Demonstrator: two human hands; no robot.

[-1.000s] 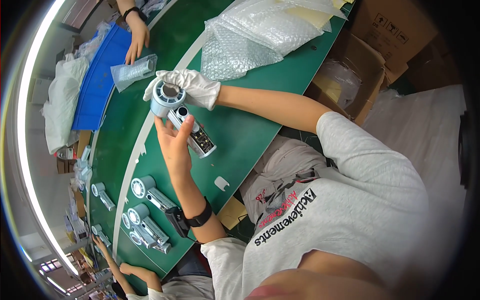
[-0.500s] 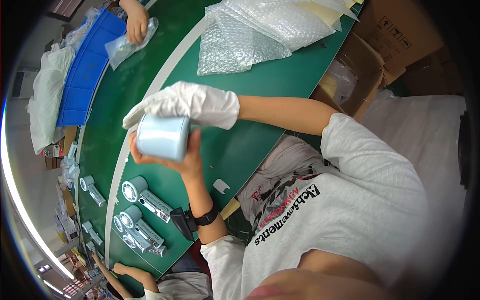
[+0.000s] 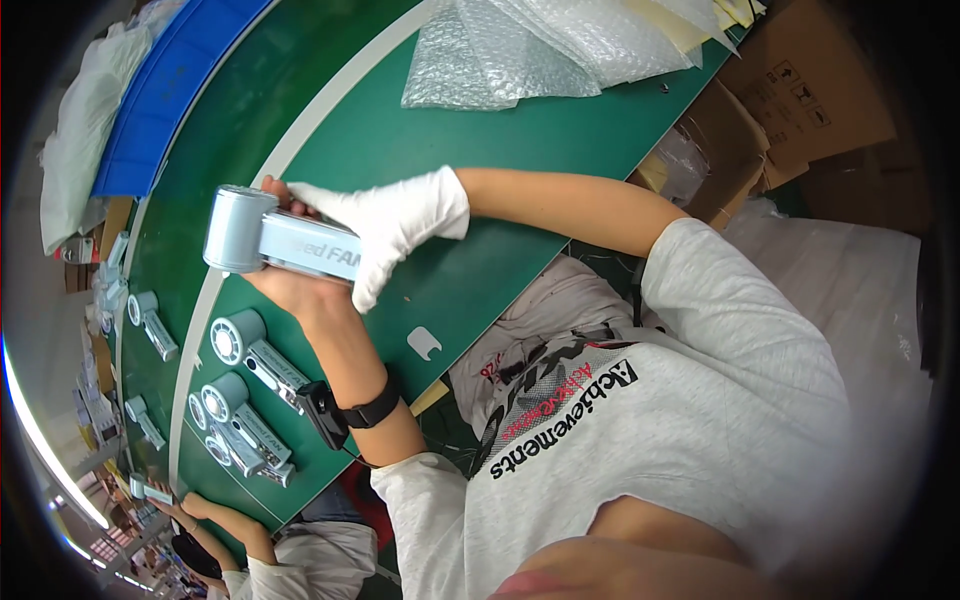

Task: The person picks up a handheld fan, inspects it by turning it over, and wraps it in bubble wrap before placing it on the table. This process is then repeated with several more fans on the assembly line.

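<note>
**While a fan (image 3: pixel 290 238) is being held aloft, its hold is looking slippery**

As the bare left hand (image 3: pixel 300 290) is holding the fan above the table's (image 3: pixel 480 160) far edge, its palm is lying underneath and its fingertips are showing over the far side of the neck. The gloved right hand (image 3: pixel 385 220) is spreading across the handle's end, one digit pointing along the upper side and others dropping past the lower; whether it is gripping or merely resting there, one cannot tell.

A drop is seeming the likeliest trouble: the shell is looking slick, cloth could be sliding on it, and the left hand is probably carrying most of the load. If that hold were loosening, the fan could be hitting the pale strip (image 3: pixel 310 125) along the far edge. The black box (image 3: pixel 325 415) at the left wrist is appearing just beside the fans (image 3: pixel 262 440) near the table's near edge, so a dipping arm could be nudging them.

The left forearm (image 3: pixel 345 345) is rising steeply, wrist turned palm-up; the right forearm (image 3: pixel 570 195) is reaching across almost level, elbow bending.
</note>
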